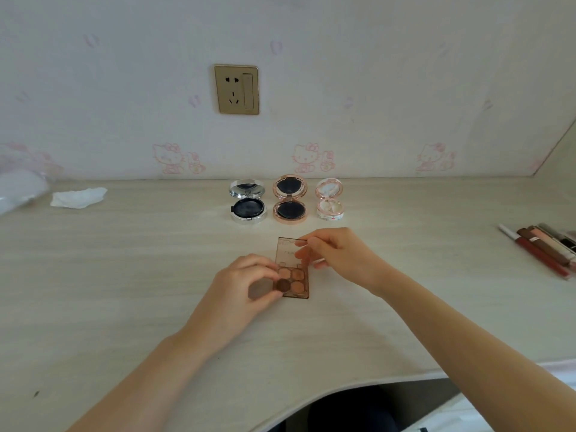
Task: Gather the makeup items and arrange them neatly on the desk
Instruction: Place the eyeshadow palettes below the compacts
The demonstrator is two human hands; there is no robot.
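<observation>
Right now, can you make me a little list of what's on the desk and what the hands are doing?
in hands: open brown see-through eyeshadow palette
left hand: holds the palette's base
right hand: pinches the palette's lid
back row: open silver round compact, open rose-gold round compact, open small pink floral compact
right edge: bundle of lip-colour tubes
far left: crumpled white tissue
surface: pale wood-grain desk
</observation>
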